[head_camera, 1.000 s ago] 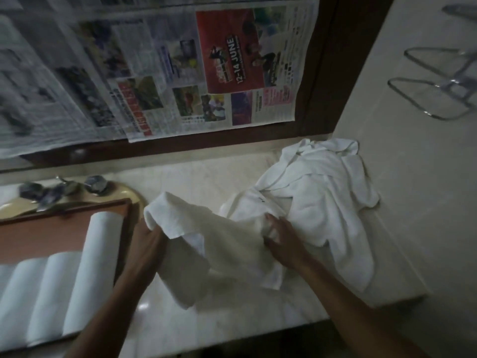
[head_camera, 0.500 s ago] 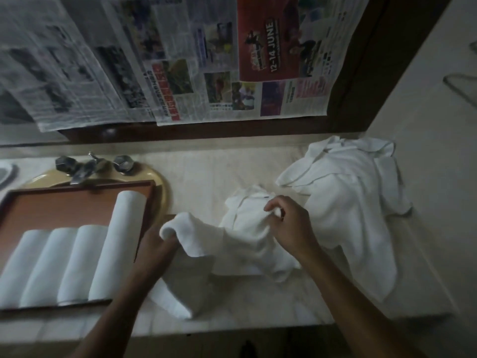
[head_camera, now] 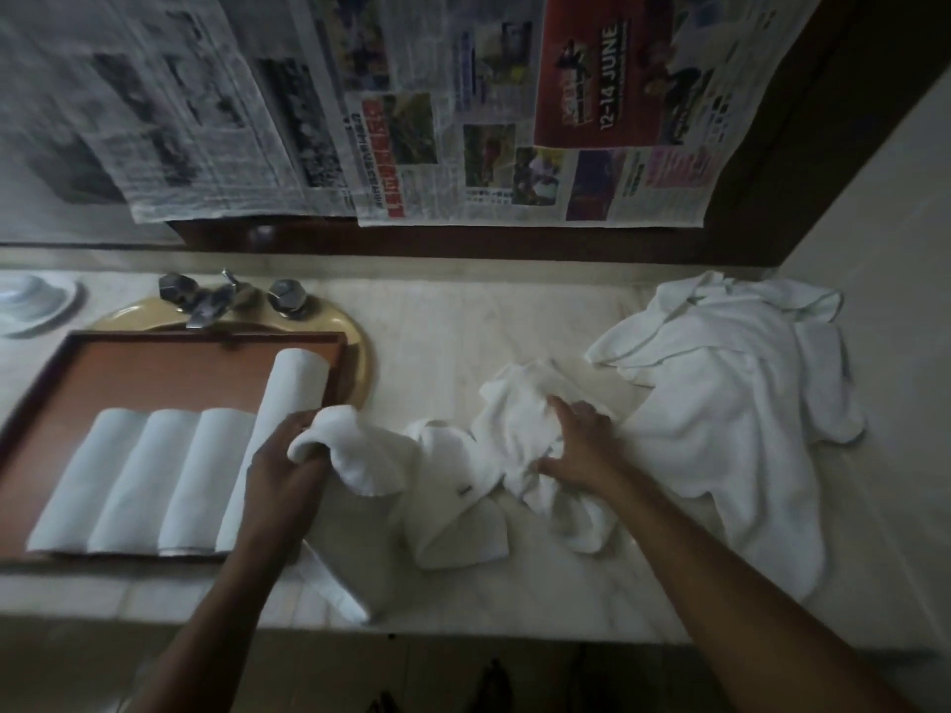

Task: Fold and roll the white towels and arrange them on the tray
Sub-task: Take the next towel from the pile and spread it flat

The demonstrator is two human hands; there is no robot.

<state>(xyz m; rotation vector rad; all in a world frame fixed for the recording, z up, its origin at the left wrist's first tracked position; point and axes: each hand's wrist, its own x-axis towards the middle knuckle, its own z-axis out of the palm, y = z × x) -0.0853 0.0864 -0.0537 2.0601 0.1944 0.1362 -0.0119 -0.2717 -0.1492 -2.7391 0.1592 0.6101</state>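
Note:
A crumpled white towel [head_camera: 453, 486] lies across the marble counter in front of me. My left hand [head_camera: 280, 470] grips its left end, bunched over my fingers, just right of the tray. My right hand [head_camera: 579, 445] clutches the towel's right part, fingers curled into the cloth. The brown wooden tray [head_camera: 128, 362] sits at the left over the basin and holds several rolled white towels [head_camera: 170, 476] side by side. A loose heap of white towels [head_camera: 731, 403] lies at the right end of the counter.
A tap with two handles [head_camera: 221, 295] stands behind the tray on a yellow basin [head_camera: 355, 342]. A white dish [head_camera: 31, 301] sits at far left. Newspaper sheets [head_camera: 411, 105] cover the wall behind. A tiled wall [head_camera: 885, 249] closes the right side.
Both hands have pulled the towel left, away from the heap, and it now lies apart from it. My view has shifted left, showing more of the tray.

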